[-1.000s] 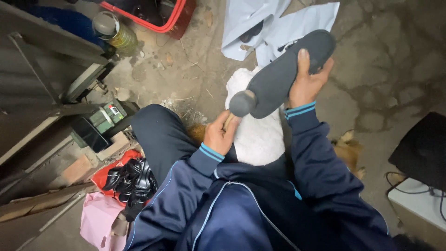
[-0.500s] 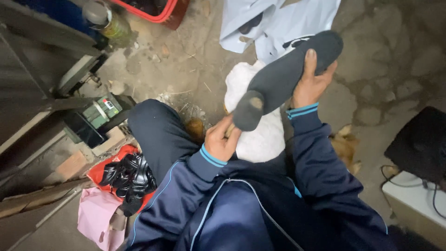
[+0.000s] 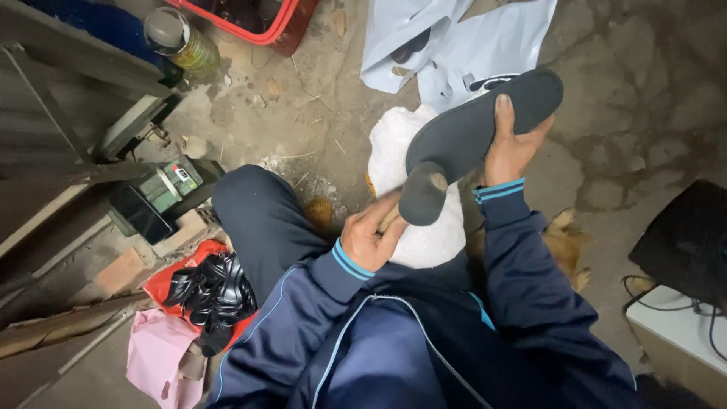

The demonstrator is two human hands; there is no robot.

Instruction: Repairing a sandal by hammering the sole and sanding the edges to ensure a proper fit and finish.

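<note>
1. The right hand (image 3: 511, 148) grips a dark grey shoe sole (image 3: 473, 132) around its middle, thumb lying across the flat face; the sole runs from 2 o'clock down to the centre of the view.
2. Since a second ago the sole has tipped: its heel end has dropped lower and now sits just above the left hand (image 3: 371, 238), where before it stood apart and higher.
3. The left hand is closed around a small pale tool (image 3: 388, 220), only its tip showing, which meets the heel end of the sole; what kind of tool it is cannot be told.
4. Judging by that contact, work on the heel edge appears to be in hand, not mere inspection.
5. Behind the sole lies a white bag (image 3: 413, 151), on the lap at centre.
6. At 8 o'clock a heap of black rubber pieces (image 3: 212, 291) rests on red cloth; a pink bag (image 3: 155, 360) lies below it.
7. A bottle (image 3: 178, 38) stands at 11 o'clock beside a red crate (image 3: 284, 26).
</note>
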